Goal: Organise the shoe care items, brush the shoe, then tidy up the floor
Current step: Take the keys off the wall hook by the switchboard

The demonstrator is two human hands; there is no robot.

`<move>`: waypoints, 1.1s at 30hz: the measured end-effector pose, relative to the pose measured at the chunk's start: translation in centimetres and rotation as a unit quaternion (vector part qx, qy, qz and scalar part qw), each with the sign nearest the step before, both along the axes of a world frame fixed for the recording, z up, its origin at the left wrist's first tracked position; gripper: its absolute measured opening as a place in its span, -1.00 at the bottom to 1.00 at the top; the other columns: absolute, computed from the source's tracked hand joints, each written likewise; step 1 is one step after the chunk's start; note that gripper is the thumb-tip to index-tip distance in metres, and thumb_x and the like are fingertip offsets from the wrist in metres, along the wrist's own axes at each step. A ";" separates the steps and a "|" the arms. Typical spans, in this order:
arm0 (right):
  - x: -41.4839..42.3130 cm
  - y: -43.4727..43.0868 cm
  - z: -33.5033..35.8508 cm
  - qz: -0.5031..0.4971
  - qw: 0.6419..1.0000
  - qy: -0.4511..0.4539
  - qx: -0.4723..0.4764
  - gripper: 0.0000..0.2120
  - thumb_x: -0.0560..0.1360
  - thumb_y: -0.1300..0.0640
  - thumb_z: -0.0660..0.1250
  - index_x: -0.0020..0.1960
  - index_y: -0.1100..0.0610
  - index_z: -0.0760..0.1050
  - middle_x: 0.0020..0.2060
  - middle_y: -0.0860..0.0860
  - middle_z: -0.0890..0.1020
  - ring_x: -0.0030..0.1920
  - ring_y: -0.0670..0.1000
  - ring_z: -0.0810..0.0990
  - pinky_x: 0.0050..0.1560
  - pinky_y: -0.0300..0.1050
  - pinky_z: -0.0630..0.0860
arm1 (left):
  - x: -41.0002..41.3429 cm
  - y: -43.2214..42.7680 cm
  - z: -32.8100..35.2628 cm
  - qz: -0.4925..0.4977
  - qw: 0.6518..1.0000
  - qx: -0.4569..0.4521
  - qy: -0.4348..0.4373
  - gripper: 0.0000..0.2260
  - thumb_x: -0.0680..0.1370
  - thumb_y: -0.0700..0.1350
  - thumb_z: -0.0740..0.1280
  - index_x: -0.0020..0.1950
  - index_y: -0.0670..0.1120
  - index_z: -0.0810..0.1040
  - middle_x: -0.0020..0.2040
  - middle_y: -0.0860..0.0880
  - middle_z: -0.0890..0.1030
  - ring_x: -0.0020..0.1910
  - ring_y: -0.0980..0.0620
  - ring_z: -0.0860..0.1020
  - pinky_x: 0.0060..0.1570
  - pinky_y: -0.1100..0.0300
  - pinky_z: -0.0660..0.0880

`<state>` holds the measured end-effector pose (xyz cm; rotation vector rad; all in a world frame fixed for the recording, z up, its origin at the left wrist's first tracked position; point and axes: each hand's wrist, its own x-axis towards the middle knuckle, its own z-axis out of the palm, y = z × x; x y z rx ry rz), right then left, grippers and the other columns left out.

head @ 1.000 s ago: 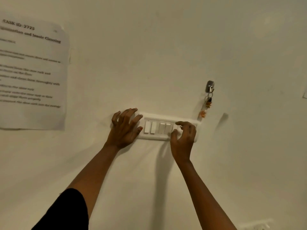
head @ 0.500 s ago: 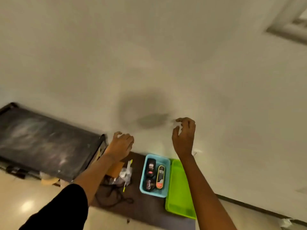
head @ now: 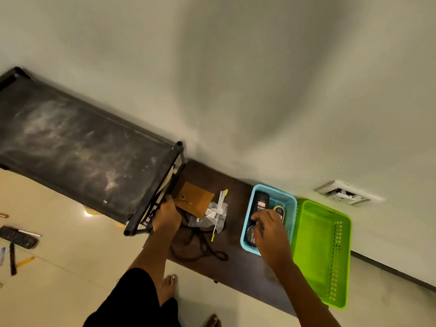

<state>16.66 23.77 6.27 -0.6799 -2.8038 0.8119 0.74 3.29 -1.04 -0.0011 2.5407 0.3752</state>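
Tiles (head: 70, 267) and a dark board (head: 236, 267) line the wall (head: 236, 67). Right hand (head: 271, 234) hangs over a tin (head: 250, 233) in the blue basket (head: 289, 204), left hand (head: 165, 218) beside the rack (head: 82, 147); neither grip discernible.

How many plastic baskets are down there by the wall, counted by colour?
Blue basket: 1
Green basket: 1
Total: 2

place: home | cues: tiled floor (head: 70, 267), black shoe rack (head: 70, 142), wall socket (head: 346, 193), bare foot (head: 168, 289)
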 end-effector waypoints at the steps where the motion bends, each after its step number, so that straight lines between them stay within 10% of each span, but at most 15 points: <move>1: -0.1 -0.1 -0.4 0.000 1.000 -0.005 -0.001 -0.83 0.41 0.24 0.18 -0.10 0.19 0.53 -0.11 0.07 0.55 -0.11 0.05 0.53 -0.08 -0.26 0.39 | -0.6 0.1 -0.7 -0.013 1.000 0.001 0.015 -0.59 0.55 -0.27 0.14 0.41 -0.14 0.22 0.26 -0.21 0.47 0.24 -0.23 0.46 0.18 -0.09 0.42; 17: -3.8 -2.7 -2.6 0.031 0.999 -0.025 -0.031 -0.85 0.42 0.31 0.23 -0.07 0.17 0.53 -0.08 0.03 0.53 -0.05 0.02 0.52 -0.12 -0.13 0.52 | -3.9 0.7 -3.4 -0.198 0.974 -0.079 0.073 -0.76 0.62 -0.12 0.13 0.25 -0.13 0.41 0.19 -0.09 0.51 0.10 -0.05 0.56 0.02 0.10 0.49; 33: -6.9 -2.0 5.0 0.051 0.991 -0.093 -0.086 -0.66 0.42 0.16 0.38 0.19 0.10 0.50 0.08 0.05 0.57 0.14 0.07 0.47 0.17 -0.09 0.41 | -2.4 4.8 9.5 -0.365 0.837 0.257 0.318 -0.95 0.42 -0.05 0.30 -0.22 0.01 0.47 -0.29 0.07 0.54 -0.51 0.08 0.52 -0.62 0.26 0.40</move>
